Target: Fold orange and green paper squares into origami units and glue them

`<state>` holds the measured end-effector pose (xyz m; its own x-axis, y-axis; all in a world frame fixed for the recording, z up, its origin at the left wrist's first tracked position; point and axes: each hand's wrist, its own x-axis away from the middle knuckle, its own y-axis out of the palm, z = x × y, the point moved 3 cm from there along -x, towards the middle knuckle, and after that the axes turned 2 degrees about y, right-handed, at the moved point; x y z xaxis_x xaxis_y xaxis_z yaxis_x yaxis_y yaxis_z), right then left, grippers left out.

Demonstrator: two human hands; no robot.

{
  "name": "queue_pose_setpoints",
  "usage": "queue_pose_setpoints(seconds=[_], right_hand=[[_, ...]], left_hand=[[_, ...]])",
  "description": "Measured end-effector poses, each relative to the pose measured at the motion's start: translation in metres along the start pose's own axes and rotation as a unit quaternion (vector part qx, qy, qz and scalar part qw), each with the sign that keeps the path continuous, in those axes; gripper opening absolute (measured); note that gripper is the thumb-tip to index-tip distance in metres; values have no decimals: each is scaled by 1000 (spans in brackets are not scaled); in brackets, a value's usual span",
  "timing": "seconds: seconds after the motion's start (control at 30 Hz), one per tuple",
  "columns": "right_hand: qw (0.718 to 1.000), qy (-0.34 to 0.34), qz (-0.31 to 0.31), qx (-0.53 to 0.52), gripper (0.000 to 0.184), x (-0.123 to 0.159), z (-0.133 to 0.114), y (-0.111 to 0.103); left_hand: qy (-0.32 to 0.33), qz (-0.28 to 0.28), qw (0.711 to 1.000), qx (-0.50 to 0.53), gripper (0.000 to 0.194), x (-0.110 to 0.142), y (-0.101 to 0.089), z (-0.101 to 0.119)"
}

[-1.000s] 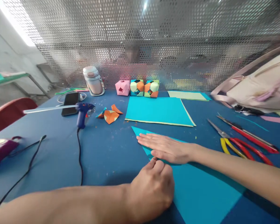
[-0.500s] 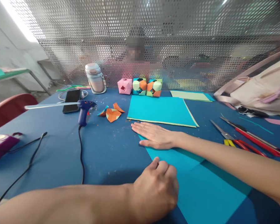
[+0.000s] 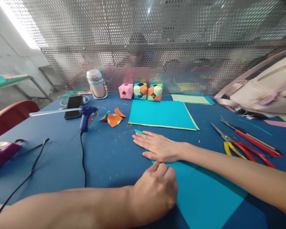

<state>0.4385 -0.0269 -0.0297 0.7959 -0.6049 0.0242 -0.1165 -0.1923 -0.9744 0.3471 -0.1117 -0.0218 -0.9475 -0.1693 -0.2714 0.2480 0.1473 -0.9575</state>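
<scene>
A turquoise paper sheet folded into a triangle (image 3: 205, 194) lies on the blue table (image 3: 105, 152) in front of me. My right hand (image 3: 158, 147) lies flat on its far tip, fingers stretched out and together. My left hand (image 3: 154, 192) rests as a loose fist on the fold's left edge, fingertips pressed against the paper just below my right hand. Nothing shows inside either hand.
A stack of turquoise sheets (image 3: 162, 114) lies beyond the fold. Scissors with red and yellow handles (image 3: 240, 146) and a red cutter (image 3: 252, 138) lie at right. A blue glue gun (image 3: 85, 116), orange paper pieces (image 3: 113, 118), folded paper cubes (image 3: 140, 90), a phone (image 3: 72, 102) and a bag (image 3: 264, 89) surround them.
My right hand slid up toward the triangle's tip, then back a little toward me. My left fist stayed on the fold's edge.
</scene>
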Motion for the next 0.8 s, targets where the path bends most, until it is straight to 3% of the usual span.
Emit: queue_pose_setpoints(seconds=[0.2, 0.4, 0.6, 0.8], right_hand=[[998, 51, -22, -28, 71, 24, 6, -1], [992, 122, -3, -31, 70, 84, 21, 1], [980, 195, 31, -13, 66, 146, 32, 4], [971, 238, 21, 25, 73, 175, 35, 8]], left_hand=[[0, -8, 1000, -8, 24, 1, 1, -1], [-5, 14, 1000, -2, 27, 0, -2, -2], [-10, -8, 1000, -3, 27, 0, -1, -3], [-17, -24, 1000, -5, 20, 1, -2, -3]])
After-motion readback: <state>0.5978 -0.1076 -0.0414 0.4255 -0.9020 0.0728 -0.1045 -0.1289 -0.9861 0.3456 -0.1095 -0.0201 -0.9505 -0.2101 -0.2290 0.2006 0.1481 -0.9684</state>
